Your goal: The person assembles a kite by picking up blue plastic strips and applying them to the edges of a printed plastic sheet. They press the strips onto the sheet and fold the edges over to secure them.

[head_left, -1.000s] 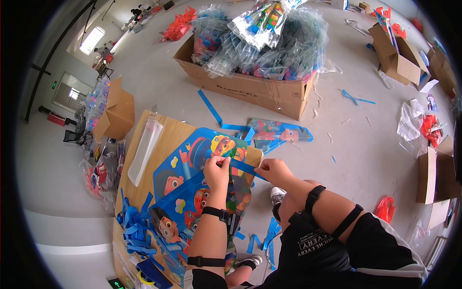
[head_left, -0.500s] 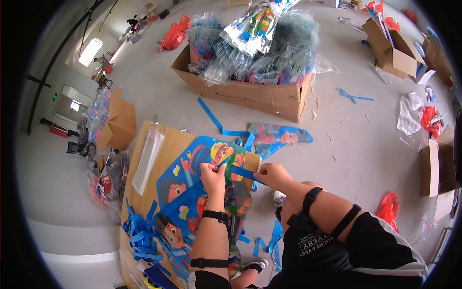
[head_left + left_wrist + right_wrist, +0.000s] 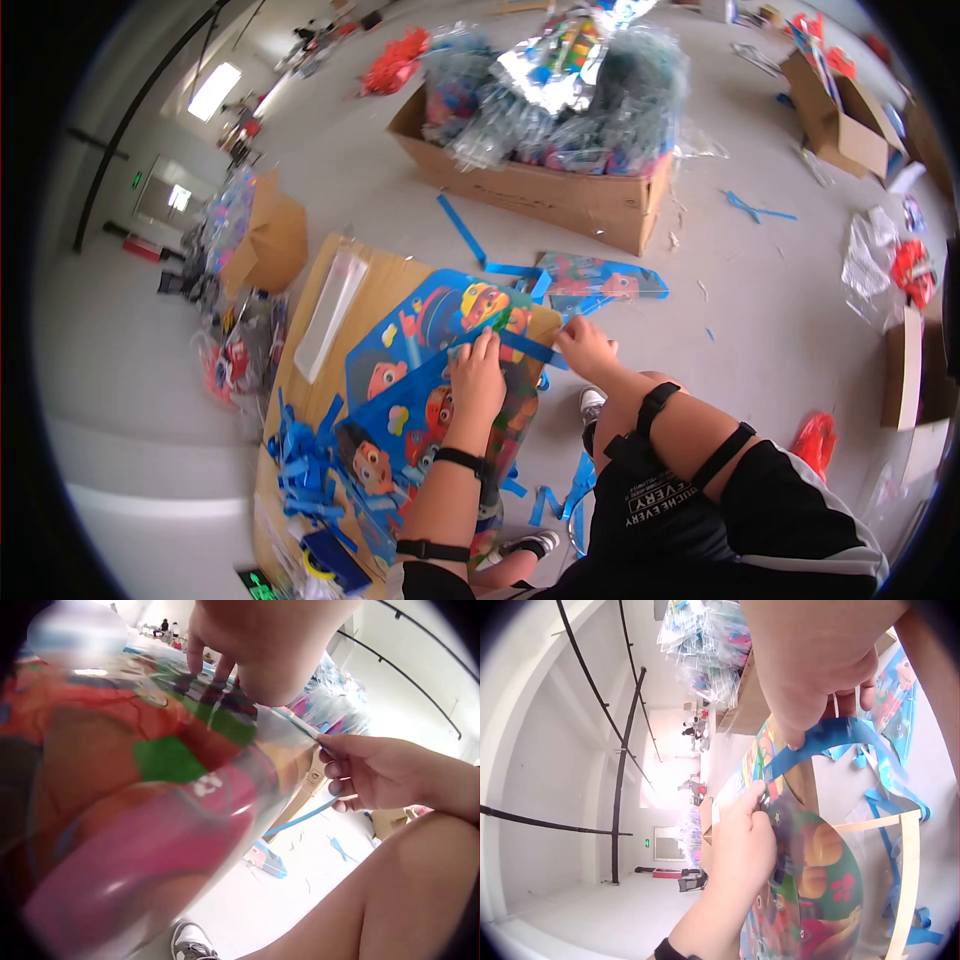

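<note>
Glossy printed sheets with cartoon figures (image 3: pixel 375 465) lie on a wooden table (image 3: pixel 315 395). My left hand (image 3: pixel 477 380) rests on them near the table's corner, fingers extended over the end of a blue strip (image 3: pixel 525 346). The right hand (image 3: pixel 590 352) pinches that strip just past the corner. In the right wrist view the blue strip (image 3: pixel 817 741) arcs from the sheet's edge under the right hand (image 3: pixel 810 667), and the left hand (image 3: pixel 742 840) lies flat against the print. The left wrist view shows the right hand (image 3: pixel 382 771) with the strip between thumb and fingers.
A heap of blue strips (image 3: pixel 305 455) and a clear plastic sleeve (image 3: pixel 330 318) lie on the table. Beyond it stands a long carton (image 3: pixel 540 200) filled with wrapped items. On the floor are another printed piece (image 3: pixel 600 282), loose strips and a red bag (image 3: pixel 816 444).
The left hand has gone from pinching at the strip to lying flatter on the sheets. My right hand still holds the strip, turned slightly. The head view has shifted.
</note>
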The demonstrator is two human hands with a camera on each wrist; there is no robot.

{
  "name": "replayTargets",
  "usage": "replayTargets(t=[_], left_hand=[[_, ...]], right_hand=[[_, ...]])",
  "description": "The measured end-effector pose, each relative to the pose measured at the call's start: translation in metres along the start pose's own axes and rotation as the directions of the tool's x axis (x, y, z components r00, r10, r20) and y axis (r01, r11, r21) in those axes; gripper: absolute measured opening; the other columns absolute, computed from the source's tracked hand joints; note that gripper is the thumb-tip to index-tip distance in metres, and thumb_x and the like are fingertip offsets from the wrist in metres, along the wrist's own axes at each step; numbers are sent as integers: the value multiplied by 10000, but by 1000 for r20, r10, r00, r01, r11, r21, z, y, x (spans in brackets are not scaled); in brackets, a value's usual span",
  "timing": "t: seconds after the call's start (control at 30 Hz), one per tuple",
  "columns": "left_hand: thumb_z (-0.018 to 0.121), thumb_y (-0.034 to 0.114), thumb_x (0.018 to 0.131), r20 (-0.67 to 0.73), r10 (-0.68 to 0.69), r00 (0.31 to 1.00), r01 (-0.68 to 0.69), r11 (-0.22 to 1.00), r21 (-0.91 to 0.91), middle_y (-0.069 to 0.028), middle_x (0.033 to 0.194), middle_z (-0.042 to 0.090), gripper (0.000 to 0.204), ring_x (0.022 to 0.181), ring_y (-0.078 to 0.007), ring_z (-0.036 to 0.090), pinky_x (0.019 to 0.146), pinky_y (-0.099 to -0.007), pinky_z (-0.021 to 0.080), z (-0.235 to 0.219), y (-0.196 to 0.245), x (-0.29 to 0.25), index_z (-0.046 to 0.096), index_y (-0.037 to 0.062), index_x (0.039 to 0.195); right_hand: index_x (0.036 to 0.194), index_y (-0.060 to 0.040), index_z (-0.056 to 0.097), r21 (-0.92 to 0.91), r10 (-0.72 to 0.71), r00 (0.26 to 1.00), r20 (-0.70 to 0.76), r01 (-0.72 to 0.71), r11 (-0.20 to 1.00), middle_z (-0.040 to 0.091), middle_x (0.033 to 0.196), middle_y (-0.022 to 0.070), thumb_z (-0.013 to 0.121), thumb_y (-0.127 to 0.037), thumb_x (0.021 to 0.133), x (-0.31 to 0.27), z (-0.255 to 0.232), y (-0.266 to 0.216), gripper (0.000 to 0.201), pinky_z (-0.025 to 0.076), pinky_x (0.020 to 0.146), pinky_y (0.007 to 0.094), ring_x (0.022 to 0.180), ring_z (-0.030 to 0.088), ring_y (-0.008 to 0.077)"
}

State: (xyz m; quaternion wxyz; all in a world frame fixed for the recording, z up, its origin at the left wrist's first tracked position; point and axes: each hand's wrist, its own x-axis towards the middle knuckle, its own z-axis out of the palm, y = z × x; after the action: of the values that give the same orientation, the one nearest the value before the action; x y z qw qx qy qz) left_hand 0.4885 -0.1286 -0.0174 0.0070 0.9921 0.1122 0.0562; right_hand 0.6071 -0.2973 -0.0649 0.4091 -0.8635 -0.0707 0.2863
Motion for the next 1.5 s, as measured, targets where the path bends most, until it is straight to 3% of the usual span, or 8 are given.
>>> replayTargets(t=[0.2,0.47,0.57,0.83,0.97,1.23,1.37,1.5], left_hand=[[538,78,935,-53,-208,977,136,793,-593,-264,1417,485,471,1352,-430,418,1091,-452,399,-15,-20,-48,482,-40,1388],[513,507,957,52,-674,737,674,738,20,-216,1616,183,740,1464,-488,178,1147,-629,201,-33,-4,-287,325,81,1533],[519,507,954,-11,-635,773,635,773,15,-192,1624,182,734,1459,-486,195,1144,-642,178,-19,-9,-325,328,103,1536],[494,532,958,-108,-616,780,617,786,-22,-152,1634,183,724,1474,-459,182,1150,-644,156,-4,-16,-309,325,145,1546],[471,560,958,-134,-616,777,619,785,-23,-139,1639,178,737,1479,-445,183,1149,-654,151,11,-31,-287,293,175,1561],[417,529,981,108,-699,707,689,645,-332,-154,1638,167,703,1502,-440,98,1157,-658,91,10,-86,-229,257,169,1563],[440,444,997,-257,-656,710,408,680,-609,-207,1576,308,639,1463,-468,209,1159,-612,183,8,-90,-239,342,95,1523],[461,449,997,-158,-528,834,526,848,-61,-209,1564,331,625,1439,-440,290,1157,-576,227,7,-55,-260,385,94,1505]], right_hand=[[1068,-85,617,134,-3,992,-123,20,991,656,1123,149,570,-429,903,15,15,21,384,396,949,551,1122,597,344],[1012,-20,646,192,-260,965,-23,260,946,690,927,137,642,-248,882,23,14,55,262,507,792,372,872,665,241],[1015,-66,620,346,-229,974,-7,217,913,652,901,30,601,-205,934,-15,-7,21,162,480,668,251,799,639,121],[1001,-62,547,637,-594,792,-141,532,558,605,902,18,538,-151,1012,-75,-34,1,90,436,607,222,701,557,72],[1059,-44,571,470,-594,765,250,440,765,607,863,25,538,-128,999,-135,-54,6,108,441,603,224,670,555,74],[1027,-5,640,224,-584,724,367,540,811,614,807,13,554,-58,988,-173,-60,29,108,437,602,207,673,548,56],[992,4,641,271,-553,790,264,489,829,597,760,9,545,-74,1000,-161,-61,31,124,432,590,209,646,538,63],[961,10,618,326,-542,807,234,461,826,575,742,17,513,-77,1017,-159,-61,32,148,421,573,211,630,519,67]])
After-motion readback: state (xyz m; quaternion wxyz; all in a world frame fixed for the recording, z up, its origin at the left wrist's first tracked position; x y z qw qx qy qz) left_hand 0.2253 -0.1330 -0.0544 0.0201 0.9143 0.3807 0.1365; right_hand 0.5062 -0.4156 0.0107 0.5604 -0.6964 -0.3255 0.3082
